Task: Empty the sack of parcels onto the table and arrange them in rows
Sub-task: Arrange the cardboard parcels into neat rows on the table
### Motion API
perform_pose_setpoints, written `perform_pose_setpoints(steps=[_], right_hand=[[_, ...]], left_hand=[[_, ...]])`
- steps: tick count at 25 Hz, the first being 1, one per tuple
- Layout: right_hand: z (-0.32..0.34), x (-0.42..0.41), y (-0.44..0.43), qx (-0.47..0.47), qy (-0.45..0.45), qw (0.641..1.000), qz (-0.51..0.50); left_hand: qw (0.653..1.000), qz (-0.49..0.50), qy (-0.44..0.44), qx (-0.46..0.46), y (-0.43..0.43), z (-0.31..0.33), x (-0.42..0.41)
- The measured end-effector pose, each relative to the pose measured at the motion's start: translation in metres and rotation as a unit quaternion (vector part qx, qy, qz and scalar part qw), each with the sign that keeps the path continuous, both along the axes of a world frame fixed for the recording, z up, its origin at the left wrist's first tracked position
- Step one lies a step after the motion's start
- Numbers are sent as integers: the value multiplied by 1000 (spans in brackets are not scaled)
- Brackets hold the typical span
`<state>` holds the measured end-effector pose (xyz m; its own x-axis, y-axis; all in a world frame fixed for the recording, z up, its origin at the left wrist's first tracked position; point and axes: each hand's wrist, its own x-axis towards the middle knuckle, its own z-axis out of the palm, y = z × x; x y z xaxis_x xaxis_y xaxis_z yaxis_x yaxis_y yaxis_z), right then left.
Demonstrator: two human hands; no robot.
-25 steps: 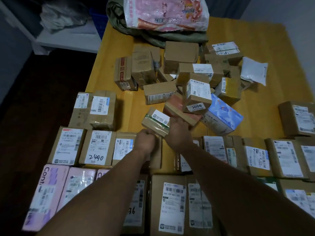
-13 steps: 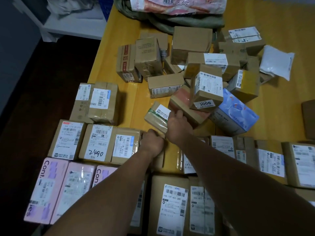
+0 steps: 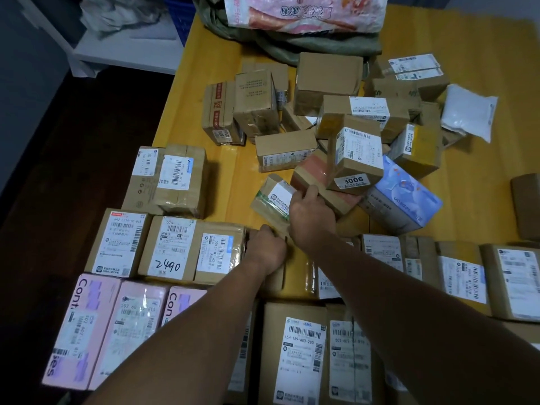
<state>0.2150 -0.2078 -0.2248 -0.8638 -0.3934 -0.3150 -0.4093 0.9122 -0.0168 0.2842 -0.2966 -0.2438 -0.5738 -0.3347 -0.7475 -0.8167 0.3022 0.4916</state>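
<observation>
Little has changed since the earlier frame: the right hand (image 3: 312,219) still holds the small parcel (image 3: 270,201) in curled fingers, tilted above the surface (image 3: 230,171) beside the pile (image 3: 355,153). The left hand (image 3: 267,249) rests curled on a row box (image 3: 295,276); whether its fingers grip it, I cannot tell.

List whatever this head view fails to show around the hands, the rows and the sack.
Head view:
- Left hand: fingers curl away from the camera, so its grip and whatever lies beneath are hidden.
- Pink-and-white printed sack: cut off by the top edge; contents unseen.
- Brown cardboard box at far right: cut off by the right edge.
- Right forearm covers several row parcels' labels.
- Label small print: too small and blurred.
</observation>
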Motion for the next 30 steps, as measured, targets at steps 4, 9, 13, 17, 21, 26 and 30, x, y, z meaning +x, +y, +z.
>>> perform_pose_setpoints(steps=[4, 9, 13, 17, 21, 26, 30], right_hand=[[-3, 2, 7, -45, 46, 998, 26], [3, 1, 8, -113, -35, 992, -39], [9, 3, 15, -121, -58, 988, -77], [23, 14, 17, -183, -57, 973, -132], [36, 32, 20, -237, -78, 942, -225], [55, 34, 20, -273, -80, 918, -277], [70, 42, 23, -272, -90, 911, -297]], left_hand=[[1000, -9, 20, 5, 1, 1, 5], [999, -38, 32, 15, 4, 5, 8], [997, -60, 39, 30, 4, 6, 14], [996, -71, 37, 26, 3, 7, 11], [998, -48, 26, 35, 3, 7, 11], [993, 55, 66, 75, 0, 26, 12], [979, 137, 115, 95, -6, 46, 9]])
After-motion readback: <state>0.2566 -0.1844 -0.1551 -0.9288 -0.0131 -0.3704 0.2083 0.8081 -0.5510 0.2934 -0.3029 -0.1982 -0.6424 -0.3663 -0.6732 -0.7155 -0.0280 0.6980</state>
